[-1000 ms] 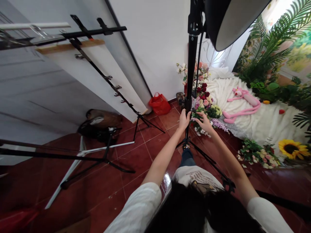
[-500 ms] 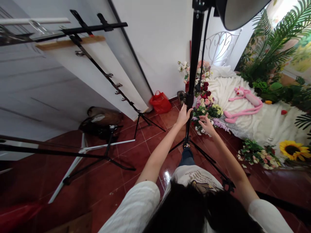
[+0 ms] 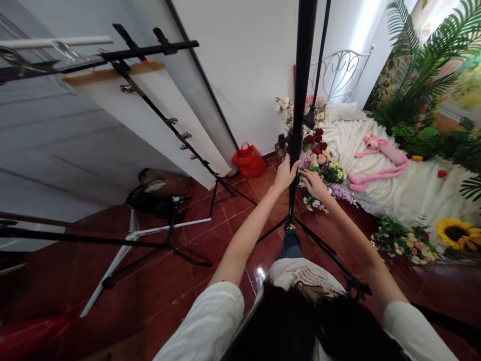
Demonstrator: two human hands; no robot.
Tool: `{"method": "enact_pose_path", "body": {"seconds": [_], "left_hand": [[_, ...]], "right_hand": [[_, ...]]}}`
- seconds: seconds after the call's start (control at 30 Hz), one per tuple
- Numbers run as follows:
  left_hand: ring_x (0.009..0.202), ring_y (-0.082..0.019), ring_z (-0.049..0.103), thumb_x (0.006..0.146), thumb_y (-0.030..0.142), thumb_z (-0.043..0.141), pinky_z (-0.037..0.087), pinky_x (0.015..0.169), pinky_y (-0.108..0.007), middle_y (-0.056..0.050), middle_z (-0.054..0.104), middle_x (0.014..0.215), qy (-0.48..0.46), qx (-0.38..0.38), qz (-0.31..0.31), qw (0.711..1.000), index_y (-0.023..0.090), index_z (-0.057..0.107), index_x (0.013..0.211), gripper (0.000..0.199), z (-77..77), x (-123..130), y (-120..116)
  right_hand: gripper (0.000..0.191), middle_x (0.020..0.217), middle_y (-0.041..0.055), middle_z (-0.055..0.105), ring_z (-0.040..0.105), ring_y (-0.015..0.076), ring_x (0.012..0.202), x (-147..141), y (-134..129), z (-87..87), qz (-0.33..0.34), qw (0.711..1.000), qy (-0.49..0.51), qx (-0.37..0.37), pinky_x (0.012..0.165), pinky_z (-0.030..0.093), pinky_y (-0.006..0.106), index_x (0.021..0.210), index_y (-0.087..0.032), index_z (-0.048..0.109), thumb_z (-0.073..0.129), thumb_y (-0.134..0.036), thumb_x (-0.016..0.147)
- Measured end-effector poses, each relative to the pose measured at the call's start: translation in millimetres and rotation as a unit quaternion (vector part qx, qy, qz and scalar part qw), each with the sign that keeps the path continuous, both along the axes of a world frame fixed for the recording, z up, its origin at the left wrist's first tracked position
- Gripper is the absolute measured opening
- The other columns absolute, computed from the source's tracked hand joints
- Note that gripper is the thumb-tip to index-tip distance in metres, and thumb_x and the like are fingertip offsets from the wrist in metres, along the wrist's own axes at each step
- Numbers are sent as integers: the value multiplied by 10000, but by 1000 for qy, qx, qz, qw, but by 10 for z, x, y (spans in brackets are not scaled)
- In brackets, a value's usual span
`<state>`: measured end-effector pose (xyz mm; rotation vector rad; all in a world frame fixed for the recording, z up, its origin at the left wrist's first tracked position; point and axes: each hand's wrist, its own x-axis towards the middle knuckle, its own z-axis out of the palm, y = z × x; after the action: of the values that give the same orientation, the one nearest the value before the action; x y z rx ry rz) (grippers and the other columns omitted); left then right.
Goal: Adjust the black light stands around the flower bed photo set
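Note:
A black light stand [image 3: 304,60] rises in front of me, its tripod legs spread on the floor. My left hand [image 3: 284,175] is closed round the pole just below a black collar [image 3: 294,144]. The thumb lies along the near side, and part of the fingers is hidden behind the pole. My right hand [image 3: 314,185] is at the pole's right side, with its fingers stretched toward it. Its fingertips are at or against the pole; I cannot tell whether they press on it. A black cable [image 3: 319,65] hangs beside the pole.
Artificial flowers [image 3: 319,145] stand close behind the pole. A white draped cloth [image 3: 338,125] carries a pink plush toy [image 3: 391,150] at the right. On the left are a clipped backdrop stand [image 3: 158,110], a red bag [image 3: 250,160] and a white-legged stand [image 3: 150,229] on red tiles.
The lamp head at the top has gone out of view, and the collar sits slightly lower. My right hand has moved left, up to the pole. My left hand stays on it.

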<state>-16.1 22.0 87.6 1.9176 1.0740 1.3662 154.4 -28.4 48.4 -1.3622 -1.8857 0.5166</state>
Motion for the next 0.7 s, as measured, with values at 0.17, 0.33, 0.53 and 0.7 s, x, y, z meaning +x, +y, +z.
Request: {"method": "enact_pose_path", "body": {"seconds": [0.17, 0.33, 0.53, 0.7], "left_hand": [[822, -201, 740, 946, 646, 434, 575, 796, -331, -82, 749, 879, 1, -5, -8, 1000, 191, 548, 1160, 516, 56, -12, -3], [845, -201, 744, 946, 640, 439, 575, 817, -330, -81, 753, 902, -1, 5, -10, 1000, 195, 552, 1155, 504, 130, -17, 19], [818, -200, 742, 954, 639, 421, 577, 786, -325, -77, 743, 874, 7, 17, -5, 1000, 191, 551, 1149, 506, 141, -21, 21], [778, -195, 732, 946, 646, 433, 572, 778, -321, -76, 735, 854, 11, 13, -7, 1000, 182, 555, 1134, 514, 147, -42, 28]], "right_hand": [[442, 1417, 91, 607, 526, 307, 1332, -36, 122, -5, -10, 1000, -15, -11, 1161, 383, 528, 1301, -264, 656, 406, -487, 1013], [485, 1376, 87, 640, 575, 291, 1268, 9, 193, 1, 2, 1000, 6, -7, 1143, 394, 499, 1258, -259, 683, 336, -506, 1027], [533, 1286, 105, 683, 590, 297, 1203, 54, 287, -39, -7, 999, 29, -17, 1125, 390, 479, 1163, -248, 719, 347, -592, 999], [602, 1046, 107, 716, 621, 262, 1047, 17, 441, -119, -8, 998, 55, -33, 1039, 447, 406, 980, -225, 699, 305, -681, 970]]}}
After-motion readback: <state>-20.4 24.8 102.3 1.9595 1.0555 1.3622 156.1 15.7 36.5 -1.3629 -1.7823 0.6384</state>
